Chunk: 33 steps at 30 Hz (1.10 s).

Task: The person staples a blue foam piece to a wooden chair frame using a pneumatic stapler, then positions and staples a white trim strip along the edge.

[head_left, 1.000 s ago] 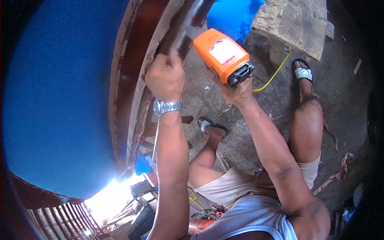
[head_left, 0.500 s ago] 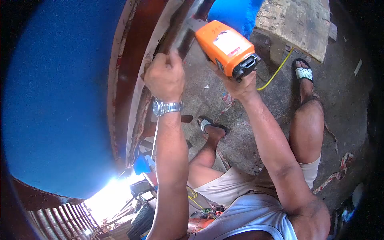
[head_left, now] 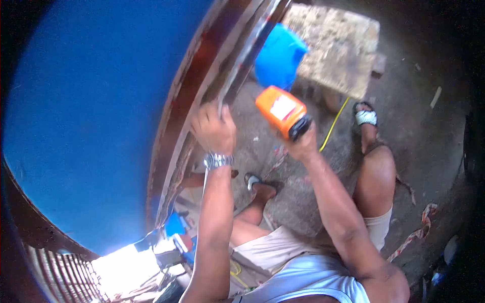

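Observation:
A large blue fabric-covered panel [head_left: 101, 111] with a brown frame [head_left: 202, 55] fills the left side. My left hand [head_left: 214, 132], a metal watch on its wrist, rests at the frame's pale inner edge. Its fingers bend over that edge, and the fingertips are partly hidden. In my right hand [head_left: 302, 144] is an orange staple gun [head_left: 280, 108] with a black end cap, its fingers wrapped round the handle beneath. The gun is held apart from the frame, and motion blurs it. A yellow hose [head_left: 333, 126] runs up to my right hand.
A worn wooden board [head_left: 338, 48] stands at the upper right, beside a blue object [head_left: 278, 58]. A twisted cloth strip [head_left: 419, 232] lies on the concrete floor [head_left: 323, 197]. Tools and clutter lie at lower left, near bright light and corrugated metal [head_left: 63, 275].
The staple gun has come away from the frame edge, back and lower in view. My left hand has shifted slightly down, its fingers less tightly curled. The whole view has turned somewhat.

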Available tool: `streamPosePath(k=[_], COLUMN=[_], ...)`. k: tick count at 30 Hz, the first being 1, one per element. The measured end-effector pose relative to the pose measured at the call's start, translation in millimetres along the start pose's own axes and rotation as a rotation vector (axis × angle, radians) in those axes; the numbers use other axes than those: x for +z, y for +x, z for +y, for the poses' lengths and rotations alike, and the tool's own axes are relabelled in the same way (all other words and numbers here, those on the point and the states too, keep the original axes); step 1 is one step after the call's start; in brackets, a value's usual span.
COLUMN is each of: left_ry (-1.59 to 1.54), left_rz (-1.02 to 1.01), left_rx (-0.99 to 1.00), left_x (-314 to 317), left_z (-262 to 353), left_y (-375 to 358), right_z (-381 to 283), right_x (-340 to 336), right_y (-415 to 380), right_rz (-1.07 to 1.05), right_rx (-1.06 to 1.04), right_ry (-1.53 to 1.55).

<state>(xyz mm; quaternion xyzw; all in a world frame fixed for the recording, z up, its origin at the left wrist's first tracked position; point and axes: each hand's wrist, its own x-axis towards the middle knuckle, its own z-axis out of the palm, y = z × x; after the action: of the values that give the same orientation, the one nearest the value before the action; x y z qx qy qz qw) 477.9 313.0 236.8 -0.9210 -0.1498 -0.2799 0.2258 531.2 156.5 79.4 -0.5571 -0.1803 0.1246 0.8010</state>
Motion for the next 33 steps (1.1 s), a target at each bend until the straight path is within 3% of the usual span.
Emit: streamPosePath(k=[1, 5, 10, 13, 21, 24, 25, 27, 30, 31, 32, 33], left_ry=[0.028, -0.194, -0.256, -0.122, -0.198, -0.144, -0.184, -0.246, -0.181, -0.174, -0.265, -0.309], left_rz=[0.099, 0.165, -0.002, -0.201, -0.084, -0.212, -0.373, -0.274, -0.080, -0.132, -0.210, -0.324], left_rx=[0.089, 0.202, 0.070, -0.126, -0.067, -0.167, -0.242, 0.012, 0.138, 0.109, 0.090, 0.087], left_x=[2, 17, 53, 63, 70, 62, 48, 40, -23, -48, -59, -84], left_z=[11, 44, 60, 67, 58, 61, 61, 43, 47, 48, 38, 30], left_y=[1, 40, 107, 115, 115, 116, 121, 97, 21, -17, -67, -119], right_z=[-11, -26, -65, -68, -81, -92, -99, -110, -102, -106, -122, -104], right_x=[-10, -51, -85, -98, -108, -107, -105, -98, -88, -86, -88, -89], right_y=[-4, -1, 5, 10, 14, 9, 9, 5, 9, 8, 4, 5], right_rz=[-0.031, -0.094, -0.045, -0.014, 0.009, 0.008, 0.035, 0.086, 0.126, 0.125, 0.111, 0.068], right_rx=[0.058, -0.088, -0.146, -0.167, -0.186, -0.156, -0.150, -0.138, -0.170, -0.140, 0.075, 0.017], right_ry=[0.054, -0.172, -0.117, -0.114, -0.098, -0.098, -0.088, -0.069, 0.204, 0.323, 0.399, 0.552])
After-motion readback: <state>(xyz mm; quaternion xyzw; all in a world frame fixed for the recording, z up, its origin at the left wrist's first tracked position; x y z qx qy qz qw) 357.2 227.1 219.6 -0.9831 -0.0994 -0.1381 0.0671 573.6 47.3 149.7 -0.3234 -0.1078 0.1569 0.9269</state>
